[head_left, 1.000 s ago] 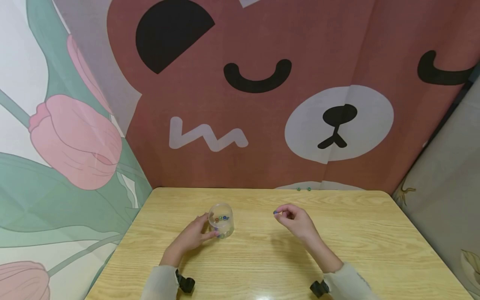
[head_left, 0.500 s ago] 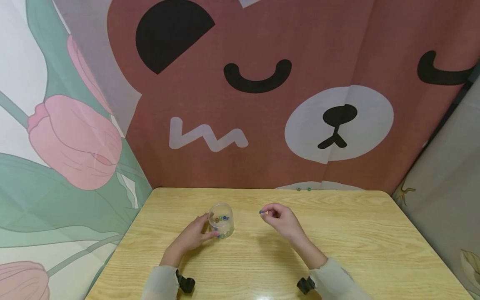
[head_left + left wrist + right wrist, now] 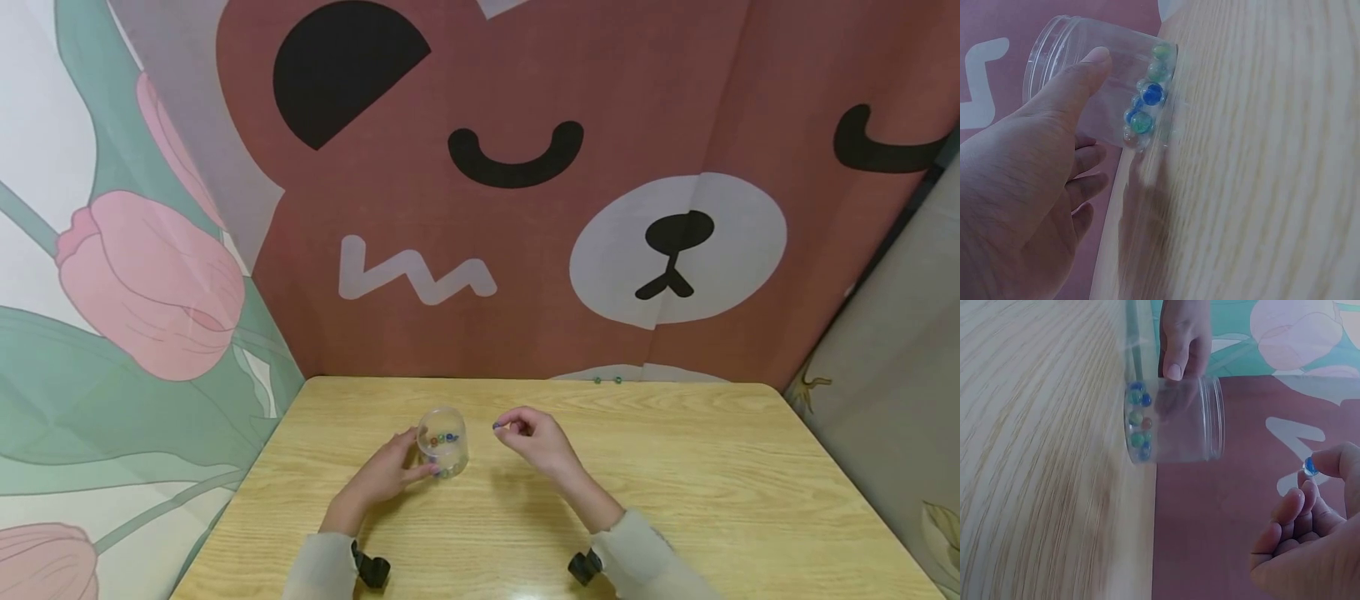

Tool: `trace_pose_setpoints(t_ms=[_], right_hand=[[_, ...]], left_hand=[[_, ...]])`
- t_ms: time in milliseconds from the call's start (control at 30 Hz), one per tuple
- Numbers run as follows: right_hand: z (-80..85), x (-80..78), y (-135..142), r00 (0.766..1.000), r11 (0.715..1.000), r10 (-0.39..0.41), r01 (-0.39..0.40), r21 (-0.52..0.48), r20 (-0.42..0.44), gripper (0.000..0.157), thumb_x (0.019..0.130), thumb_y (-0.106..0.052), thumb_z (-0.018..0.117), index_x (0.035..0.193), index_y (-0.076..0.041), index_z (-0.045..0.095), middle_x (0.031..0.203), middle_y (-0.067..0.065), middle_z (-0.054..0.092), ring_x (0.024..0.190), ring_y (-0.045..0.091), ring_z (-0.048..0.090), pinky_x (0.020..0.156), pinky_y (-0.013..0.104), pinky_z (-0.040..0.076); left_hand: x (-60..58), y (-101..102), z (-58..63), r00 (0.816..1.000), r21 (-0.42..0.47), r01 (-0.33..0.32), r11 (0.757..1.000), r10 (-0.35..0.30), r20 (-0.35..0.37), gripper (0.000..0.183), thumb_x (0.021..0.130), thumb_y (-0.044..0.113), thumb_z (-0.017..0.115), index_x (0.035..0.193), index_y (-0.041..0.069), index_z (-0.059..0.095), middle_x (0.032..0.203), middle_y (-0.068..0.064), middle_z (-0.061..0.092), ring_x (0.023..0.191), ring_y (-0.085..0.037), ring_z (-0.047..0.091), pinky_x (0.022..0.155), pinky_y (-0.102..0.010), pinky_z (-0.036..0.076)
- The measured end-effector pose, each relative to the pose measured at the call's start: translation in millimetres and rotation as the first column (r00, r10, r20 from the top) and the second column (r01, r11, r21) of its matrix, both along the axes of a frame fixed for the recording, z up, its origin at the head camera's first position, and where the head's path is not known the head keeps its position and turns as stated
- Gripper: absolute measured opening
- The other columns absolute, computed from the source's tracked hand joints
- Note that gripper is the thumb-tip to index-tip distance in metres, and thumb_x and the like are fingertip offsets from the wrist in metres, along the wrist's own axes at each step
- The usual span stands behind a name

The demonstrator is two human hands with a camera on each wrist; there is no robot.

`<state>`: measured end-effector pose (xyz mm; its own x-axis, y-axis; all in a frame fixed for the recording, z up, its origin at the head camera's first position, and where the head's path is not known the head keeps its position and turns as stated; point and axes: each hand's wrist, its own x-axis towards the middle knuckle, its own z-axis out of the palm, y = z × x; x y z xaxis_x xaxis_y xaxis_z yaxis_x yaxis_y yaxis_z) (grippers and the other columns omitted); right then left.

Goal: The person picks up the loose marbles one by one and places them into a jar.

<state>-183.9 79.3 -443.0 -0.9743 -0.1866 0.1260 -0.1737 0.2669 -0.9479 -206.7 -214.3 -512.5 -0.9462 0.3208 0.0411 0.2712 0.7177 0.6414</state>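
A clear plastic jar (image 3: 459, 457) with a ridged rim stands upright on the table. Several blue, green and reddish glass marbles (image 3: 1137, 439) lie at its bottom. My left hand (image 3: 377, 477) grips the jar from the left, its thumb along the near wall (image 3: 1107, 103). To the right of the jar, raised above the table, my right hand (image 3: 546, 446) pinches a blue-and-clear marble (image 3: 1310, 466) between thumb and forefinger. The marble is a short gap away from the jar's rim, and the other fingers are curled in towards the palm.
Two green marbles (image 3: 597, 380) (image 3: 618, 380) sit at the table's far edge. Behind the wooden table (image 3: 705, 467) hangs a brown bear-print curtain (image 3: 420, 342), with a tulip-print curtain (image 3: 142, 400) on the left. Each wrist carries a small black camera (image 3: 372, 571).
My right hand has travelled left towards the jar, carrying the blue marble. The left hand and the jar have stayed where they were.
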Motion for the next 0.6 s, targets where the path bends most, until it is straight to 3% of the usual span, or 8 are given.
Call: trace_pose_setpoints(t_ms=[100, 400, 600], right_hand=[[-9.7, -8.6, -7, 1.0, 1.0, 0.01, -0.011, -0.012, -0.013, 0.01, 0.093, -0.015, 0.075, 0.098, -0.007, 0.073, 0.074, -0.001, 0.053, 0.064, 0.01, 0.045, 0.058, 0.023, 0.04], [-17.3, -18.1, -29, 0.999, 0.999, 0.038, -0.039, -0.024, -0.037, 0.011, 0.092, -0.012, 0.075, 0.098, -0.004, 0.073, 0.074, 0.0, 0.055, 0.064, 0.01, 0.046, 0.056, 0.021, 0.039], [-25.1, -24.3, -44, 0.998, 0.999, 0.043, -0.042, 0.011, -0.036, 0.013, 0.092, -0.016, 0.075, 0.099, -0.005, 0.073, 0.076, -0.001, 0.057, 0.066, 0.011, 0.048, 0.058, 0.022, 0.041]], left_hand=[[0.1, -1, -0.3, 1.0, -0.007, -0.002, 1.0, 0.002, 0.003, 0.083, 0.091, 0.049, 0.073, 0.158, 0.013, 0.038, 0.159, -0.023, 0.036, 0.147, -0.049, 0.028, 0.119, -0.063, 0.023], [-0.6, 0, -0.7, 1.0, 0.011, 0.001, 1.0, -0.001, 0.006, 0.08, 0.091, 0.05, 0.073, 0.157, 0.017, 0.041, 0.159, -0.021, 0.037, 0.147, -0.05, 0.028, 0.117, -0.068, 0.023], [0.0, 0, -0.2, 1.0, 0.0, 0.004, 1.0, -0.004, 0.0, 0.081, 0.091, 0.05, 0.072, 0.156, 0.014, 0.041, 0.159, -0.024, 0.035, 0.146, -0.051, 0.029, 0.116, -0.068, 0.025]])
